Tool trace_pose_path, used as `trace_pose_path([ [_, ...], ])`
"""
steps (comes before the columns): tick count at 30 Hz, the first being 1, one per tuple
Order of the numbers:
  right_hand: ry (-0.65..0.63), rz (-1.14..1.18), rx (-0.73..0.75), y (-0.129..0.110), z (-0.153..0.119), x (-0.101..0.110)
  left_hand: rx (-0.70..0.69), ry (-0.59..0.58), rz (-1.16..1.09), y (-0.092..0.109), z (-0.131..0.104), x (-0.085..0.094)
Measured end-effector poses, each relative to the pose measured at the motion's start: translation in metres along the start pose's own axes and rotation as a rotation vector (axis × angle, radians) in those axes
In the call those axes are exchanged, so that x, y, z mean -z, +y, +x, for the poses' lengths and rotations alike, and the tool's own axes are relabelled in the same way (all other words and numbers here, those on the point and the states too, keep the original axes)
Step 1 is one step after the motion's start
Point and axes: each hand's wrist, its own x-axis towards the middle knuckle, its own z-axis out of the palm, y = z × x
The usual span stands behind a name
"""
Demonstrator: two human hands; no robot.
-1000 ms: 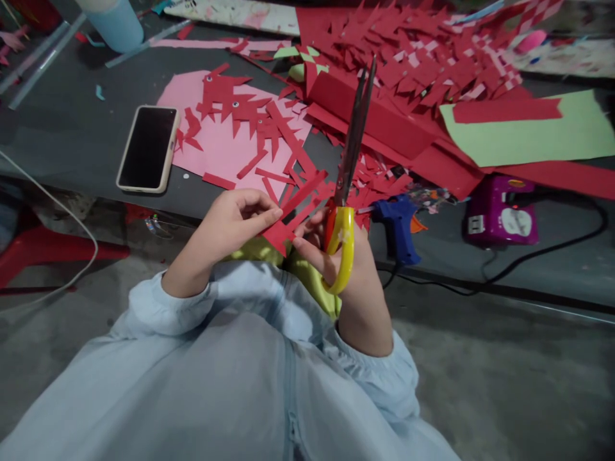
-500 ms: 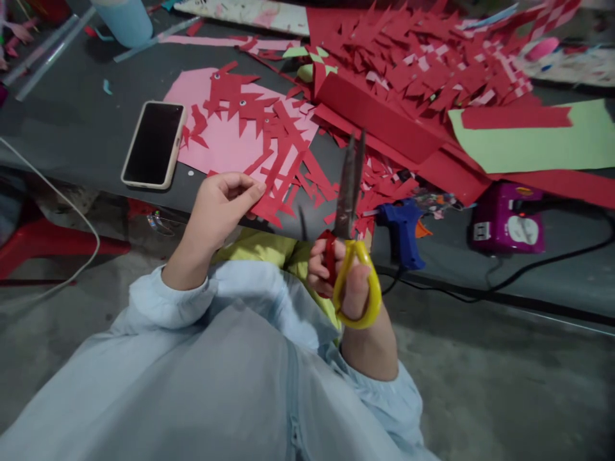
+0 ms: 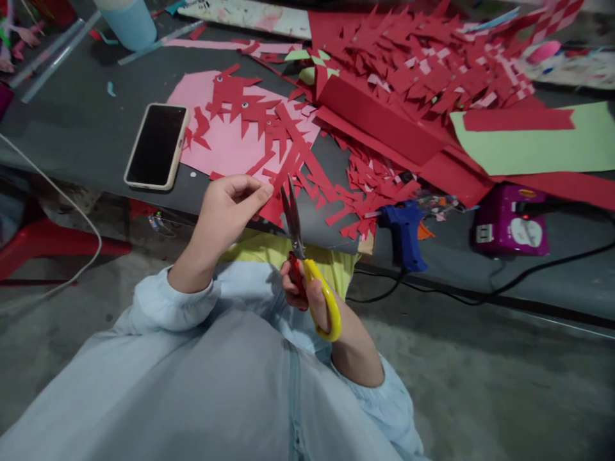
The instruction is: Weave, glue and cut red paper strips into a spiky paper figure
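Note:
Between the thumb and fingers of my left hand is a piece of red paper, pinched over the table's front edge. My right hand grips scissors with one yellow and one red handle loop. Their blades are slightly apart and point up and left, with the tips close by the red paper. Whether the blades touch it I cannot tell. Just beyond lies a pink paper sheet with spiky red paper cutouts on it, some bearing googly eyes.
A phone lies left of the pink sheet. To the right are red scraps, a blue glue gun and a purple box with a black cable. Behind them spreads a large spiky red paper piece. A bottle stands at back left.
The scissors in my right hand have moved left, toward the red paper, and their blades have tilted leftward. My left hand keeps its pinch, nearly in place.

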Motion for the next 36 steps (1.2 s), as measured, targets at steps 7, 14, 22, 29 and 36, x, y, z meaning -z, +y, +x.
trace_pose_path([
  [7, 0.026, 0.076, 0.041, 0.000, 0.005, -0.006, 0.086, -0.104, -0.016, 0.005, -0.006, -0.007],
  [14, 0.045, 0.099, 0.030, 0.002, 0.006, -0.005, 0.082, -0.141, 0.001, 0.007, -0.006, -0.009],
  [22, 0.100, 0.077, -0.019, 0.002, 0.009, -0.007, 0.038, -0.152, 0.100, 0.009, -0.005, -0.009],
  [29, 0.099, 0.199, -0.056, 0.005, 0.013, -0.011, 0.050, -0.161, 0.100, 0.006, -0.004, -0.009],
  [36, 0.083, 0.191, -0.046, 0.005, 0.012, -0.011, 0.014, -0.177, 0.059, 0.004, -0.003, -0.008],
])
